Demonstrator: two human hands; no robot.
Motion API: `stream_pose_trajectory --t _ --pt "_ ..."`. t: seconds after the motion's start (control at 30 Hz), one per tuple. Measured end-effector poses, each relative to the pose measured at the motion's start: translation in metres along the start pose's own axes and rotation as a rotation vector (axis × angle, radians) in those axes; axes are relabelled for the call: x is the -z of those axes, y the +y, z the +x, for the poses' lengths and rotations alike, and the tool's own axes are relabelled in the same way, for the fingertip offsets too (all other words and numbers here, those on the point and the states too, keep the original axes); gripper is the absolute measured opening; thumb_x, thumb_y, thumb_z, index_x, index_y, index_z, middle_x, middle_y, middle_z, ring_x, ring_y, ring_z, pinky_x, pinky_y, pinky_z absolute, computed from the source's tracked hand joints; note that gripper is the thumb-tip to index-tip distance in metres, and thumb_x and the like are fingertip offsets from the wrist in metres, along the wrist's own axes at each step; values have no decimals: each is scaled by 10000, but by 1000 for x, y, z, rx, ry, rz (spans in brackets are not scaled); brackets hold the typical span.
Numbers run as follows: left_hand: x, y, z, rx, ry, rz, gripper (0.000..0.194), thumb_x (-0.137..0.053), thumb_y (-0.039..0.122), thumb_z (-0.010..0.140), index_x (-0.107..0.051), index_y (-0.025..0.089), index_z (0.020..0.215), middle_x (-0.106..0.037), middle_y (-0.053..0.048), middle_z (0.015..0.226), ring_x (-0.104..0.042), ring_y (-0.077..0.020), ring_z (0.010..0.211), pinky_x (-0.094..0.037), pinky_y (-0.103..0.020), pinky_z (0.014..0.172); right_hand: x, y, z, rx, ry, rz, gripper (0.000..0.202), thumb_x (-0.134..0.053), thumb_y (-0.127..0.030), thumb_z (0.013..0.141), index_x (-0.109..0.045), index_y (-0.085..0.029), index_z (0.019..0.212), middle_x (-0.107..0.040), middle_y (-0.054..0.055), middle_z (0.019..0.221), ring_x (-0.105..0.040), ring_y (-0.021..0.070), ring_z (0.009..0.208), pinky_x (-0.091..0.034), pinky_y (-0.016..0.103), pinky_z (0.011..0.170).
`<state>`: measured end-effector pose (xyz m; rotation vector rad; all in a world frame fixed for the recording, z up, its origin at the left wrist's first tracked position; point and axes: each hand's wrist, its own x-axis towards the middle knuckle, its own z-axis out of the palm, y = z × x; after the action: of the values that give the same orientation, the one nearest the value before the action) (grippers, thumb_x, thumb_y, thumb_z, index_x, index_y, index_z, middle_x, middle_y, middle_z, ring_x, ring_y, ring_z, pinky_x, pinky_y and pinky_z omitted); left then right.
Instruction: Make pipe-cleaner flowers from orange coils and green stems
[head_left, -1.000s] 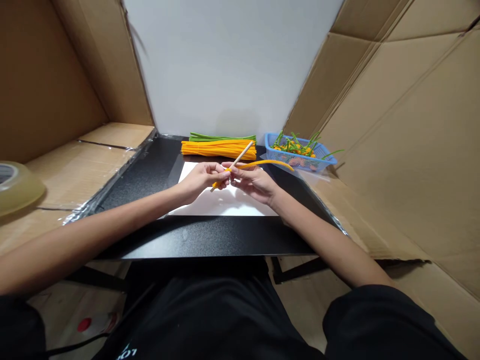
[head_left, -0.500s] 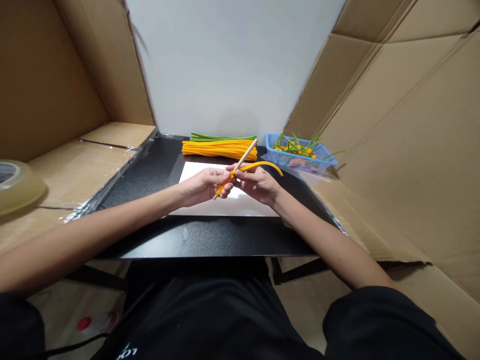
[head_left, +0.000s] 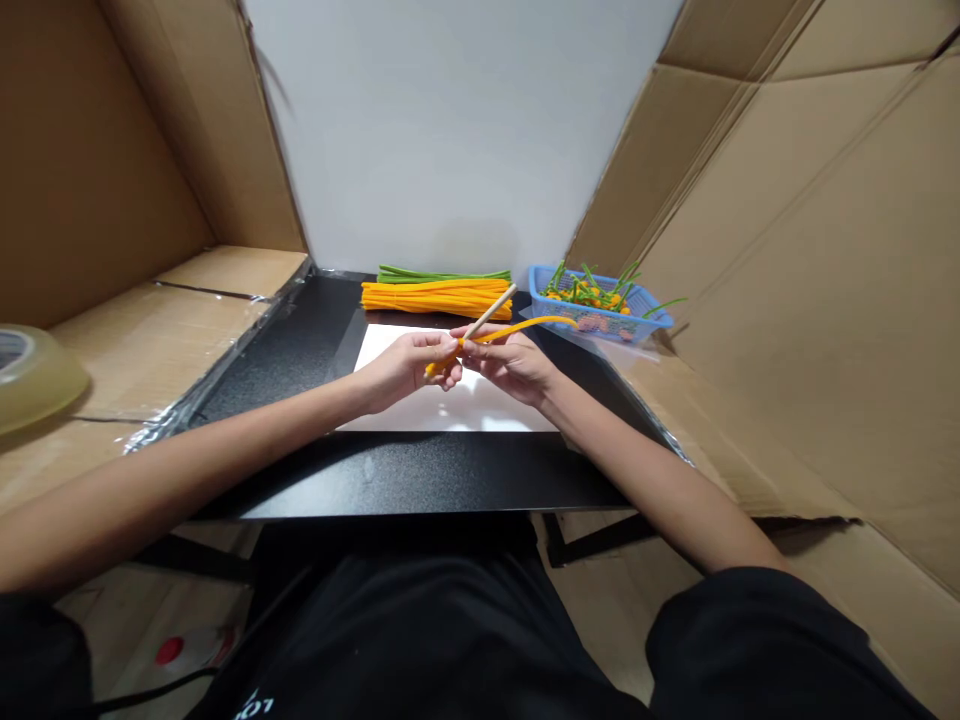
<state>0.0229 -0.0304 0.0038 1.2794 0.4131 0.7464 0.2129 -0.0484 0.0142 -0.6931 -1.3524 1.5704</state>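
Note:
Over a white sheet (head_left: 450, 415), my two hands meet around a thin wooden stick (head_left: 491, 311). An orange pipe cleaner (head_left: 536, 322) is coiled around the stick's lower part, and its loose end trails off to the right. My left hand (head_left: 409, 370) is closed on the stick at the coiled part. My right hand (head_left: 514, 367) pinches the pipe cleaner between thumb and finger where it leaves the stick. Fingers partly hide the coils.
Behind the sheet lie a bundle of orange pipe cleaners (head_left: 435, 298) and green ones (head_left: 442, 274). A blue basket (head_left: 637, 322) of orange and green pieces stands at the back right. A tape roll (head_left: 45, 380) sits at left. Cardboard walls (head_left: 817, 270) flank the black table (head_left: 420, 475).
The stick has tilted lower, and the pipe cleaner's loose end now points farther right and straighter. Both hands keep their hold in nearly the same place.

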Motion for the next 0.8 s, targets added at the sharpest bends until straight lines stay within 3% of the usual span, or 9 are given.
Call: stream_pose_trajectory --t 0.13,0.23,0.37,0.53,0.8 --pt "-3 4 -1 -206 228 342 405 -886 405 699 -616 151 861 -715 -54 795 -663 -161 730 -494 -268 665 1 3 3 19 101 -20 332 -955 -345 588 -798 -216 850 -738 3 780 -641 134 742 -510 308 790" --pt "-3 5 -4 -323 336 526 386 -917 368 646 -630 144 775 -704 -41 757 -643 -141 688 -485 -248 634 0 5 3 34 141 -37 341 -964 -331 568 -799 -208 841 -744 13 815 -646 134 777 -503 299 796" --pt "-4 4 -5 -253 279 522 370 -870 413 708 -633 129 707 -709 -67 687 -650 -145 626 -475 -248 586 -1 3 2 46 139 -41 324 -959 -373 588 -799 -196 806 -731 5 752 -652 130 749 -519 298 779" --pt "-7 6 -4 -172 222 349 413 -900 431 659 -646 113 727 -711 -77 662 -669 -160 625 -502 -280 631 -2 -2 1 33 122 -31 333 -971 -338 567 -799 -185 808 -738 6 771 -662 132 744 -532 294 755" --pt "-6 6 -4 -98 151 262 376 -886 414 687 -672 107 719 -699 -67 660 -618 -132 597 -443 -259 591 -1 0 1 43 120 1 304 -980 -320 542 -766 -188 712 -705 -8 726 -653 137 739 -543 314 784"
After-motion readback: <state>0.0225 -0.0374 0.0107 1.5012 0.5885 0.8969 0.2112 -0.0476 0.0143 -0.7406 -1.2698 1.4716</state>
